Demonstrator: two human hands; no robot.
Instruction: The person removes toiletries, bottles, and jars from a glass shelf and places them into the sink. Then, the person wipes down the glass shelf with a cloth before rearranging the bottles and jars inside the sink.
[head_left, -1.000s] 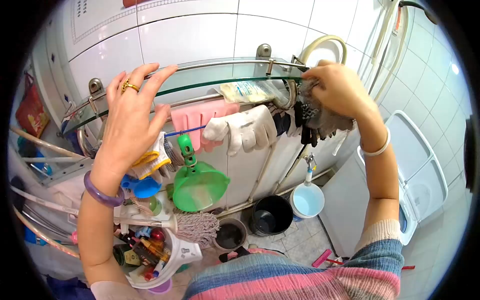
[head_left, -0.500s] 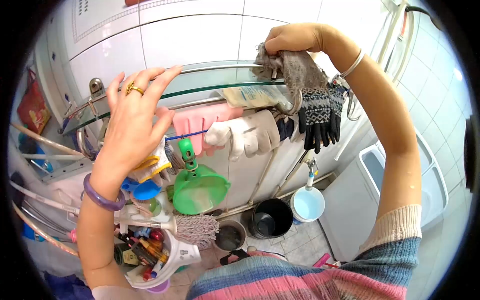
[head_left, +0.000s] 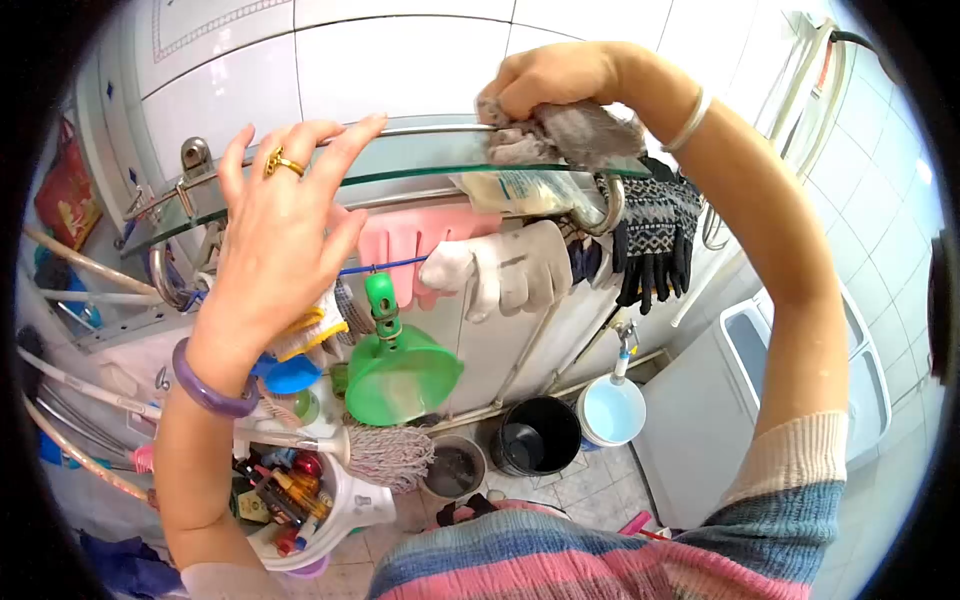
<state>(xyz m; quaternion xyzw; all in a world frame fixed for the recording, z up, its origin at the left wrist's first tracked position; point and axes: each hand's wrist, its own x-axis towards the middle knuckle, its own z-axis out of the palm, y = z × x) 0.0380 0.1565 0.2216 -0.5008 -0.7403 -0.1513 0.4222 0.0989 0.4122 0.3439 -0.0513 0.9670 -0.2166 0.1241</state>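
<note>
My right hand point(head_left: 556, 82) grips a grey rag point(head_left: 585, 135), bunched against the metal rail and the right part of the glass shelf point(head_left: 425, 168). My left hand point(head_left: 285, 215) rests over the left part of the shelf and its rail point(head_left: 420, 130), fingers spread and holding nothing. Below the shelf hang a pink rubber glove point(head_left: 400, 245), a white work glove point(head_left: 505, 270) and a black-and-white patterned knit glove point(head_left: 652, 235). A plastic packet point(head_left: 525, 190) sits under the glass, beside a curved metal hook point(head_left: 607, 212).
A green scoop point(head_left: 400, 380) hangs below the gloves, above a mop head point(head_left: 390, 458). On the floor stand a black bucket point(head_left: 537, 435) and a white bucket point(head_left: 612, 408) under a tap. A white washing machine point(head_left: 700, 425) is at right; a bin of bottles point(head_left: 345, 525) at lower left.
My right hand has moved left along the shelf, pressing the rag lower and flatter against it. The left hand stays over the rail, and the whole view has shifted slightly.
</note>
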